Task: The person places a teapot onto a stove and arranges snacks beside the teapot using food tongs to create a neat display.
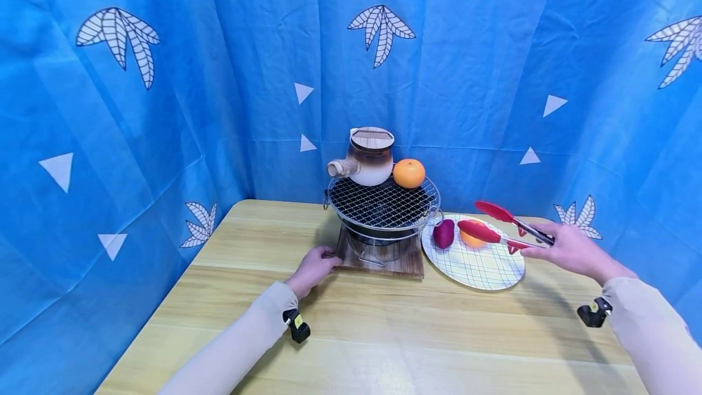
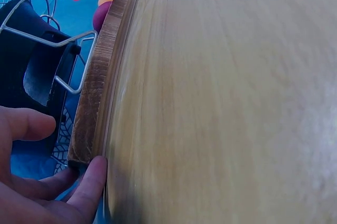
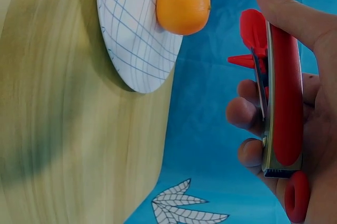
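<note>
My right hand [image 1: 578, 252] holds red-and-metal tongs [image 3: 287, 92], with their red tips parted above the plate. On this white checked plate [image 1: 488, 276] lie an orange [image 3: 182, 6] and a dark purple, rounded fruit or vegetable [image 1: 443, 234]. One tong tip hides part of the orange in the head view; whether they touch cannot be told. My left hand [image 1: 314, 270] touches the left end of a brown wooden board [image 2: 95, 98] with its fingertips, the thumb standing apart from it. The board bears a round grill [image 1: 378, 206] with a wire mesh top.
A brown-and-white clay pot [image 1: 373, 163] with a wooden lid and side handle stands on the mesh, next to another orange [image 1: 408, 174]. Blue patterned curtains [image 1: 466, 96] hang behind the wooden table [image 1: 384, 334] and along its sides.
</note>
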`<action>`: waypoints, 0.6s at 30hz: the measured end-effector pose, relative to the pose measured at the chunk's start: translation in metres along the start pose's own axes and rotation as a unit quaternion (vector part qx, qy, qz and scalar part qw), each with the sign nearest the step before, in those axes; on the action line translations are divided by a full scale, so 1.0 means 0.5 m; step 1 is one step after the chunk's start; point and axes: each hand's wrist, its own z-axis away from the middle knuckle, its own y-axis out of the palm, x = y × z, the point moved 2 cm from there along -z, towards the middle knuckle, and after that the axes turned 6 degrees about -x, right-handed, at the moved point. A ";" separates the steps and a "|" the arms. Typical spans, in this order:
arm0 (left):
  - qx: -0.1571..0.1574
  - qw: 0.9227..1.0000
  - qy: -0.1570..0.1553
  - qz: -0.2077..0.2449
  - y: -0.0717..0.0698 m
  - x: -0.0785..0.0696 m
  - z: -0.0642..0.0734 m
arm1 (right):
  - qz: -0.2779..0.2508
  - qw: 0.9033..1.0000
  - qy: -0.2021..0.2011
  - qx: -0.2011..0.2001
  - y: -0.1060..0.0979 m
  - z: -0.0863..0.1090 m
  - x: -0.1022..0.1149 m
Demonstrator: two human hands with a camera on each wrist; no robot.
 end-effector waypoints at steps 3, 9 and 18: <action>0.001 1.000 0.001 0.001 0.000 0.001 0.000 | -0.001 1.000 0.000 -0.001 0.005 0.001 -0.002; 0.001 1.000 -0.002 0.002 0.001 0.001 0.001 | -0.005 1.000 0.007 0.006 0.014 0.004 -0.010; -0.001 1.000 0.000 0.003 0.002 0.000 0.000 | 0.012 1.000 0.004 0.005 0.025 0.000 -0.033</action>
